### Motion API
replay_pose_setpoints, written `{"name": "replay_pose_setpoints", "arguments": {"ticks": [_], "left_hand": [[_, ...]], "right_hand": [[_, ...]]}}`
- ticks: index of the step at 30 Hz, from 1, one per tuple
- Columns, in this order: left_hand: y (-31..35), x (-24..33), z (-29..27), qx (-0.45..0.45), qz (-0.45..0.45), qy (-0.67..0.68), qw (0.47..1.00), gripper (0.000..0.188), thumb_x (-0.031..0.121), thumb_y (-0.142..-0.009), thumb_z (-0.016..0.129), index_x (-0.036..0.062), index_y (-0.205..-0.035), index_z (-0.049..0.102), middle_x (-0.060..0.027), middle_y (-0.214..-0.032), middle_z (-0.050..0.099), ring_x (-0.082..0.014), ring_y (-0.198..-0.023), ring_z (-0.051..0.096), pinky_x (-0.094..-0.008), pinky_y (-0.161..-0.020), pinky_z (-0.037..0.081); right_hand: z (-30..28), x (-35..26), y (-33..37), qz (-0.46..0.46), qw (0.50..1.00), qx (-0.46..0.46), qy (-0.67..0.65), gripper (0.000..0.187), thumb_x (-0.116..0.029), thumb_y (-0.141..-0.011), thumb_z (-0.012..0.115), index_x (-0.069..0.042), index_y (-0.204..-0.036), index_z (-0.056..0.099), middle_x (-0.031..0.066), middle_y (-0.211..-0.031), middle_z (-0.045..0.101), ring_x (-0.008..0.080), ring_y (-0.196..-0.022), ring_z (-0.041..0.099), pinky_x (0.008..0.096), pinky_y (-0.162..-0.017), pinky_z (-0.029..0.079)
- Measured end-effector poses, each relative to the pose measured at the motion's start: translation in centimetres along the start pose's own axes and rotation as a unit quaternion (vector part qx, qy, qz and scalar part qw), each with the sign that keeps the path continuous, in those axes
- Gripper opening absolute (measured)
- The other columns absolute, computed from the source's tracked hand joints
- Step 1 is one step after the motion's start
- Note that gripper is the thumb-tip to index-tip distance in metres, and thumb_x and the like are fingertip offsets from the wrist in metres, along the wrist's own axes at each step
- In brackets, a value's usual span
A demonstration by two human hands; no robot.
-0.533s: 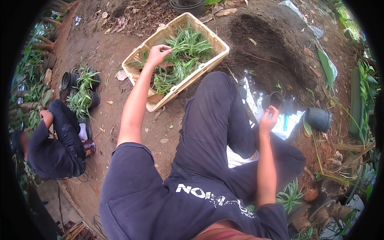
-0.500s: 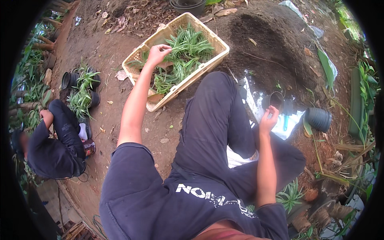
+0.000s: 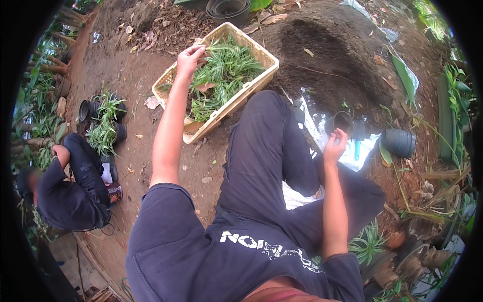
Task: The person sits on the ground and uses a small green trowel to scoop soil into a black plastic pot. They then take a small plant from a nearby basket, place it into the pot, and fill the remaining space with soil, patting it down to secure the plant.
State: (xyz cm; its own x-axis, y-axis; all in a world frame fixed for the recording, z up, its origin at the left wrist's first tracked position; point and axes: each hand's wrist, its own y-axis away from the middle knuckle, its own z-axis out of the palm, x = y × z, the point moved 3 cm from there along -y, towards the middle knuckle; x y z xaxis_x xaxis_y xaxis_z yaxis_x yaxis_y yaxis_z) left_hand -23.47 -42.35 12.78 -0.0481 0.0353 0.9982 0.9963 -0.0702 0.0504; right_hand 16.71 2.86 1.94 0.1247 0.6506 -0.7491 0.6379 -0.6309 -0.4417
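Left hand [image 3: 186, 61] shifted a bit toward the far rim of the crate [image 3: 245, 95]. Its fingers were bunched near leaf tips of the plants [image 3: 229, 65] sitting in there; couldn't tell if they'd pinched any. Right hand [image 3: 334, 147] was right by a pot [image 3: 333, 123], fingers curled, grip unclear too.

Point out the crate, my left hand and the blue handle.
Crate [image 3: 235, 102]: head view, on its near long side.
Left hand [image 3: 188, 60]: head view, on the middle of the hand.
Blue handle [image 3: 357, 150]: head view, midway along it.
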Motion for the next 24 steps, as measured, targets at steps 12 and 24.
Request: {"name": "replay_pose_setpoints", "arguments": {"ticks": [12,24], "left_hand": [[14.3,3.3,22.4,-0.206,0.037,0.14,0.968,0.045,-0.003,-0.088,0.078,0.0014,-0.13,0.062,-0.0096,-0.116,0.07,-0.017,-0.104,0.07,-0.0329,-0.096,0.059],[24.0,-0.6,34.7,-0.4,0.096,-0.038,0.911,0.039,0.006,-0.089,0.081,0.0032,-0.126,0.066,-0.006,-0.107,0.074,-0.0115,-0.095,0.071,-0.0279,-0.084,0.058]], "right_hand": [[0.6,-6.6,-4.3,0.123,0.89,-0.166,-0.406,0.024,-0.007,-0.103,0.064,0.001,-0.125,0.062,0.009,-0.111,0.07,0.0171,-0.102,0.07,0.0311,-0.092,0.056],[-3.6,-4.6,-6.4,0.269,0.859,-0.165,-0.404,0.021,-0.02,-0.1,0.072,-0.003,-0.113,0.074,0.0011,-0.101,0.073,0.009,-0.09,0.066,0.0266,-0.08,0.052]]}}
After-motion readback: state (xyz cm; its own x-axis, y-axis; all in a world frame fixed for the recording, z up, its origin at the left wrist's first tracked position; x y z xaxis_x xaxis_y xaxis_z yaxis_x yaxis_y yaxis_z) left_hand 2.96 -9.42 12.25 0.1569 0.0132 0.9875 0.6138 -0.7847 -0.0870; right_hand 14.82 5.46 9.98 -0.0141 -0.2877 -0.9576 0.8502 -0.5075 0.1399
